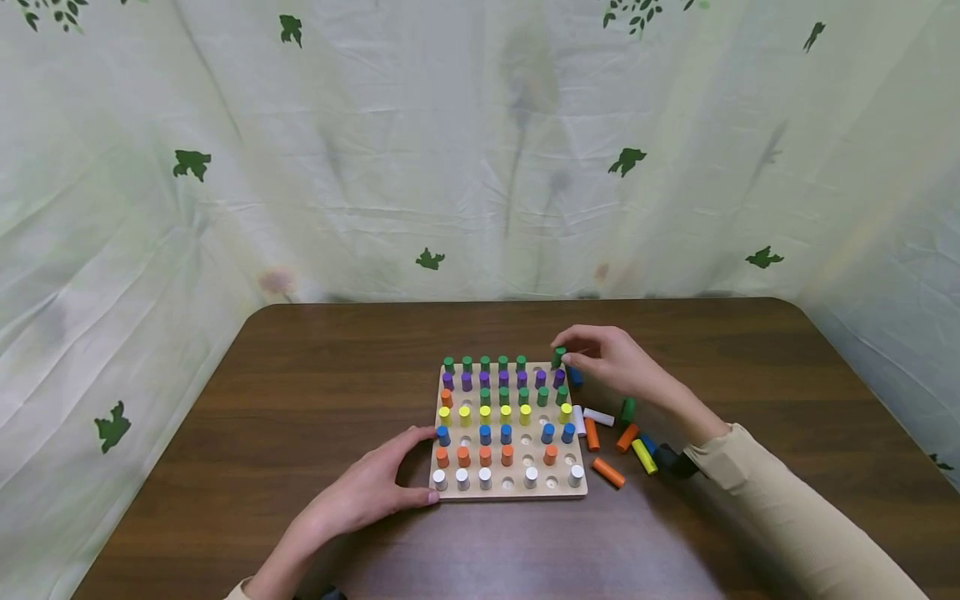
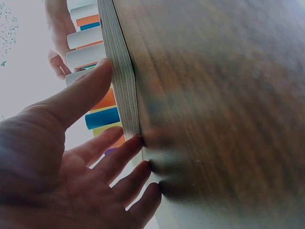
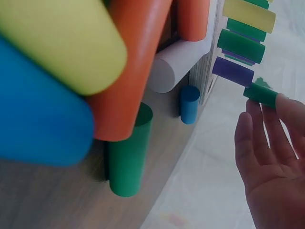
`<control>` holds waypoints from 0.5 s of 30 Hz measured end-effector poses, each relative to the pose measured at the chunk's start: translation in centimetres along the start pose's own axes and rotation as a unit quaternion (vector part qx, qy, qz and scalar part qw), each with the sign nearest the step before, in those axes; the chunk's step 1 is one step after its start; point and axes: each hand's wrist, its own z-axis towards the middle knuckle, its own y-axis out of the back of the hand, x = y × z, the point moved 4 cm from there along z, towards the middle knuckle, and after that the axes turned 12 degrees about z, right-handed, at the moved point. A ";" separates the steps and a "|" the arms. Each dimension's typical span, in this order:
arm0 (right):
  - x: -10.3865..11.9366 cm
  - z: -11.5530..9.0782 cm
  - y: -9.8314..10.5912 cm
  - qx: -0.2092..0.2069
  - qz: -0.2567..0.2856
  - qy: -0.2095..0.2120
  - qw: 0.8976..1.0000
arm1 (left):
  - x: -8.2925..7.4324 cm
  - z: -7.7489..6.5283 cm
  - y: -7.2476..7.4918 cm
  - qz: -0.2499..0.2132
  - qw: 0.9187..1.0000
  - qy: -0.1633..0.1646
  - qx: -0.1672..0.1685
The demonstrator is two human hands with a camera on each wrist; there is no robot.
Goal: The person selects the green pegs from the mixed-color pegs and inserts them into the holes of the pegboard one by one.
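Note:
A light wooden pegboard (image 1: pixel 491 492) holds rows of coloured pegs. At its back right corner, my right hand (image 1: pixel 611 360) pinches a green peg (image 1: pixel 558 358) between thumb and fingers. The right wrist view shows that green peg (image 3: pixel 260 95) close by a purple peg (image 3: pixel 233 71); its lower end overlaps the board corner in the head view. My left hand (image 1: pixel 367 483) rests against the board's left side, thumb at the front left corner. In the left wrist view its thumb (image 2: pixel 88 93) touches the board's edge (image 2: pixel 121 76), and the fairly straight fingers (image 2: pixel 119 157) reach along the side.
Loose pegs lie right of the board: orange (image 1: pixel 608 472), yellow (image 1: pixel 644 457), white (image 1: pixel 598 417), green (image 1: pixel 627 409) and blue (image 1: pixel 575 377). Several holes in the board are bare, such as one front-row hole (image 1: pixel 507 482). A pale curtain (image 1: pixel 480 167) hangs behind the brown table (image 1: pixel 337 350).

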 end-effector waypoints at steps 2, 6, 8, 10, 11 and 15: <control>0.0 0.2 -0.1 0.007 -0.001 0.003 1.000 | 0.0 0.0 0.0 0.000 1.000 0.000 0.000; -0.1 0.8 -0.2 0.018 -0.003 0.000 1.000 | 0.0 0.0 0.0 0.000 1.000 0.001 0.002; -0.2 1.1 -0.3 0.024 -0.003 -0.006 1.000 | 0.1 0.0 -0.1 0.000 1.000 0.004 0.004; -0.4 1.4 -0.4 0.031 -0.002 -0.013 0.999 | 0.2 0.0 -0.1 0.001 1.000 0.009 0.007; -0.5 1.5 -0.5 0.035 -0.001 -0.017 0.999 | 0.2 0.0 -0.2 0.002 1.000 0.012 0.009; -0.7 2.1 -0.7 0.051 -0.002 -0.030 0.998 | 0.4 0.1 -0.2 0.003 1.000 0.019 0.012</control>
